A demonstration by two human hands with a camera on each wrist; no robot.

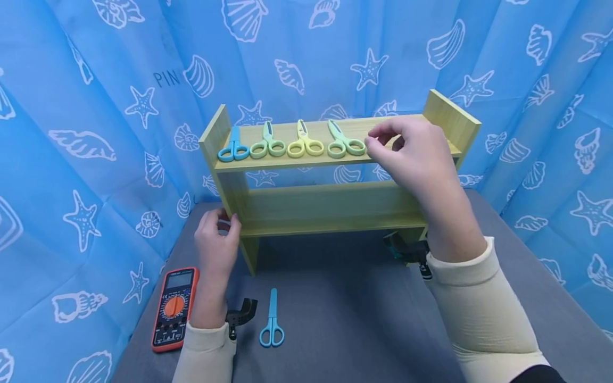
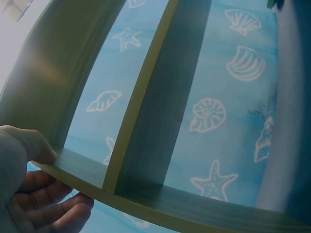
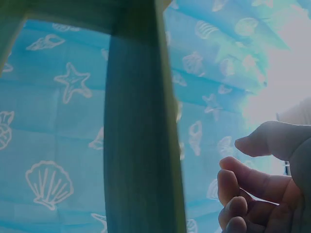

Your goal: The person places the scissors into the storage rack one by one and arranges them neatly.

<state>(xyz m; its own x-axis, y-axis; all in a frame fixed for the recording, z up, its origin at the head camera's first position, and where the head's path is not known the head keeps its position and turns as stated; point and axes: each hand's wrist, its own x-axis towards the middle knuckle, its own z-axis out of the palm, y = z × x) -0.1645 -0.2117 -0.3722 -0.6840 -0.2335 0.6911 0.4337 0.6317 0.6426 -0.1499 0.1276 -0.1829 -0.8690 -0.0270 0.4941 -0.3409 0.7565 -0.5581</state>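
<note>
My left hand (image 1: 216, 239) holds the left side panel of a two-tier wooden shelf (image 1: 330, 205); in the left wrist view the thumb (image 2: 39, 145) lies on the panel's inner face, fingers outside. My right hand (image 1: 414, 151) hovers over the right part of the top board, holding nothing; the right wrist view shows a gap between thumb and index finger. Along that board, left to right, lie blue scissors (image 1: 233, 152), green scissors (image 1: 267, 147), yellow scissors (image 1: 305, 148) and another green pair (image 1: 346, 148) just left of my right fingertips.
Blue scissors (image 1: 272, 322) lie on the grey tabletop (image 1: 335, 319) before the shelf. A red-edged multimeter (image 1: 175, 309) lies beside my left forearm. Behind the shelf hangs a blue curtain (image 1: 297, 42) with white shell prints.
</note>
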